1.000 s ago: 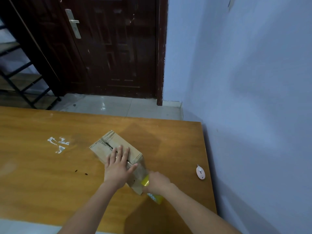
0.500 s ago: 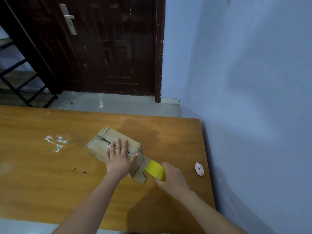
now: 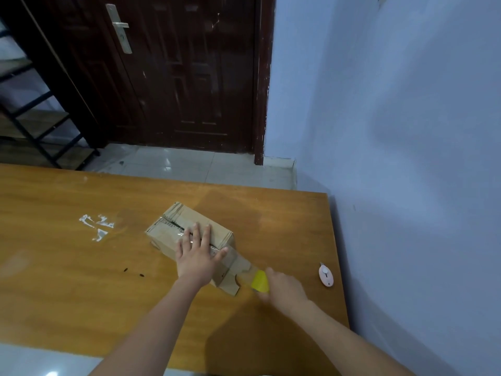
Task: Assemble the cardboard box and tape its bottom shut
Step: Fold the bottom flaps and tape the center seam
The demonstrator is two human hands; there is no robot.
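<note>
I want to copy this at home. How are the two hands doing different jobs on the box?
The left hand lies flat and open on top of the cardboard box, pressing it down; the right hand is curled around the yellow tape roll. The left hand rests on the box, while the right hand is off it, beside its near end. Both are bare and over the wooden table.

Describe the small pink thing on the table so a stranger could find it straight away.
Start at the wooden table and follow its right edge, the one against the pale blue wall. There, lying alone to the right of the right hand with the yellow tape roll, is the small pink oval object. It is the only pink item, well apart from the cardboard box.
</note>
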